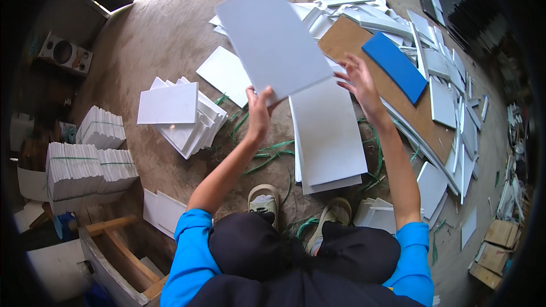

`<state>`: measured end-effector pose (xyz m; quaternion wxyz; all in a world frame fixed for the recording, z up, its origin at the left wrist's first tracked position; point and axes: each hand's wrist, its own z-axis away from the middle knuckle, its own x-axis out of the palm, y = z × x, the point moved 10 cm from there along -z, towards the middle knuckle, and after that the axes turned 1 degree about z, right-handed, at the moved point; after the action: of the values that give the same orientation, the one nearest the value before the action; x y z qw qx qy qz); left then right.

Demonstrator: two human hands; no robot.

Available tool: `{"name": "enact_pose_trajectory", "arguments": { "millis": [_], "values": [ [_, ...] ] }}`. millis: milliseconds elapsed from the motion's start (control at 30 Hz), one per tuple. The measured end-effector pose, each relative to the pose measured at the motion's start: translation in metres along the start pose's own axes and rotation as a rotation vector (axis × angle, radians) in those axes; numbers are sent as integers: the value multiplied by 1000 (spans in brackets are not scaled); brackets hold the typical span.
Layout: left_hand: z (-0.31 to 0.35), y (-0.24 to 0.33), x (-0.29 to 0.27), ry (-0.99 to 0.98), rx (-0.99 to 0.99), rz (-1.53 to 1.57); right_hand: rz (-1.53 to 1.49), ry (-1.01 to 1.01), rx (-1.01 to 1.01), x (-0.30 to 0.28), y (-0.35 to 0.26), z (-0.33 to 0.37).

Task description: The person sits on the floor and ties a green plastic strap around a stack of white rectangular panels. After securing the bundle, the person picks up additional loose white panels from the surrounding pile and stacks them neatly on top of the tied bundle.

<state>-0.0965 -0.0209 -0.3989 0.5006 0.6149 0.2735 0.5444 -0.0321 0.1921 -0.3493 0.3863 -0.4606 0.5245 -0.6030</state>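
My left hand (260,111) grips the lower left corner of a white rectangular board (273,40), which is lifted and tilted in front of me. The thumb lies on its face. My right hand (359,81) is off the board's right corner, fingers spread, with nothing in it. Below the raised board, a stack of similar white boards (329,136) rests on the floor between and ahead of my feet. Another white board (224,75) lies flat behind my left hand. To the left stands an uneven pile of white boards (168,104).
Green strapping (273,150) lies loose around the stack. On the right are a brown sheet (392,91), a blue board (395,67) and a heap of white offcuts (369,14). Strapped white bundles (74,165) and a wooden frame (122,250) stand at left; cardboard boxes (493,256) at right.
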Motion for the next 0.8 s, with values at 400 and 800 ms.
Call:
{"name": "enact_pose_trajectory", "arguments": {
  "millis": [400,800],
  "values": [
    [30,-38,-5,-79,-35,-279,253,28,22,-28,29,78],
    [42,-87,45,-282,-195,-196,295,-74,377,-31,103,81]
  ]
}}
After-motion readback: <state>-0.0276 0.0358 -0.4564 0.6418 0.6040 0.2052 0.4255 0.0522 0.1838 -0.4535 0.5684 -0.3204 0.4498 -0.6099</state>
